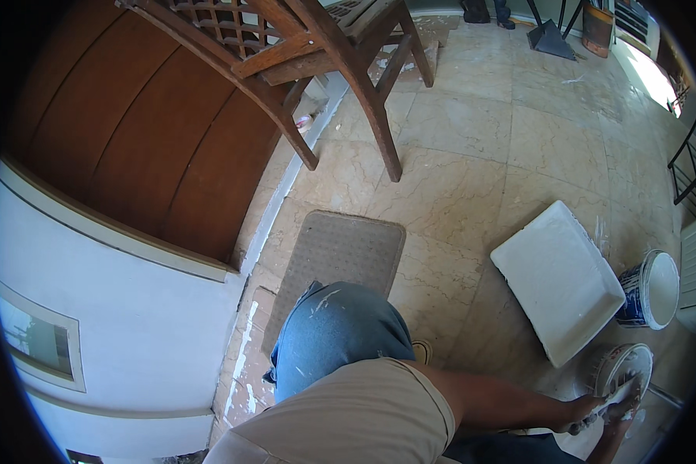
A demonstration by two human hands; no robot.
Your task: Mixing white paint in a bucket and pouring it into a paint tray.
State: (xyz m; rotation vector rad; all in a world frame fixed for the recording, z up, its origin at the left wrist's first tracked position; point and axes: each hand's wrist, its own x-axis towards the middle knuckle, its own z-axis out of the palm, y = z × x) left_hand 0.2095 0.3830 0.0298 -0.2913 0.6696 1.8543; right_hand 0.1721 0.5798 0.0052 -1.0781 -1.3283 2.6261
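Note:
My left hand (584,411) reaches across to the lower right, and its fingers are closed. Beside it is my right hand (625,404), also closed and smeared with white. The two meet at the near rim of a paint bucket (609,365) whose wall is streaked white. Something whitish lies between them, too small and blurred to name. A thin metal rod (665,395) sticks out to the right of the hands. Just beyond the bucket is a large white paint tray (553,271) on the floor, coated with white.
A blue-and-white paint bucket (651,290) stands right of the tray. A grey mat (348,240) lies ahead of my knee (344,325). A wooden chair (348,62) stands by the brown door (139,131). A dustpan (551,40) and a brown bin (596,29) are farther off.

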